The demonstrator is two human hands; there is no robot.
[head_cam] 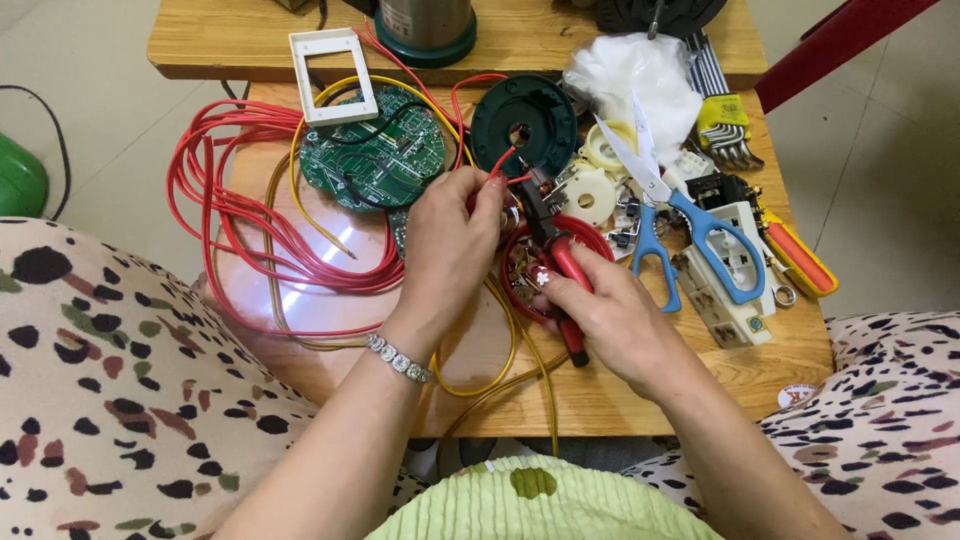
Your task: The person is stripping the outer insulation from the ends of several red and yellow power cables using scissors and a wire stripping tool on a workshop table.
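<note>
Pliers on a red wire, right over the table.
Left hand (450, 245) pinches the red wire (500, 163); right hand (605, 315) is closed round red-handled pliers (556, 262), jaws at the wire's end, beside blue scissors (668, 215) and green board (372, 150).

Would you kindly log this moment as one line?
left hand: pinches red wire | right hand: grips red-handled pliers at wire end | beside: scissors, green circuit board

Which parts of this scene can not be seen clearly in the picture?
- Head view: the pliers' tip on the red wire is too small to judge.
- The left hand hides what its fingers pinch.
- The steel pot is cut off by the top edge.
- The right hand covers the pliers' handles.
</note>
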